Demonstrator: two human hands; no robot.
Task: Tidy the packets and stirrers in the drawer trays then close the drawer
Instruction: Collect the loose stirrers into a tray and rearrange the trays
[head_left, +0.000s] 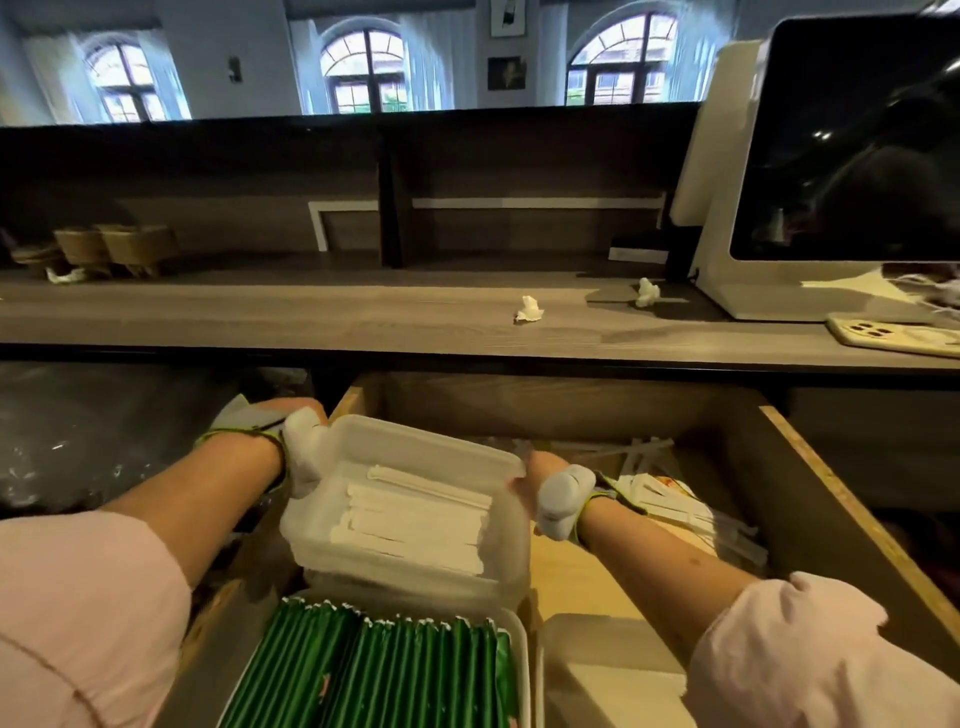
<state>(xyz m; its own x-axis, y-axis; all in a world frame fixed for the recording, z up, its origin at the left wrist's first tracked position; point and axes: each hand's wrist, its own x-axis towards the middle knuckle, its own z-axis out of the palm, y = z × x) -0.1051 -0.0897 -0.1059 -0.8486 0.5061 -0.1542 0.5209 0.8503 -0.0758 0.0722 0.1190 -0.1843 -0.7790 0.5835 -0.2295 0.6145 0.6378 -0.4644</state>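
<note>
A clear plastic tray (431, 441) with wooden stirrers (415, 519) laid flat in it is held above the open wooden drawer (841, 499). My left hand (304, 447) grips the tray's far left corner. My right hand (550, 493) grips its right rim. Below it, at the drawer's near end, a second tray (522, 670) holds upright rows of green packets (384, 675). Loose white wrapped stirrers and packets (670, 493) lie scattered on the drawer floor behind my right wrist.
A wooden counter (311, 317) runs above the drawer with two crumpled tissues (529, 309). A white screen terminal (841, 171) and a phone (893, 335) sit at the right. Woven baskets (114, 247) stand at the far left. A white box (608, 670) sits in the drawer's near right.
</note>
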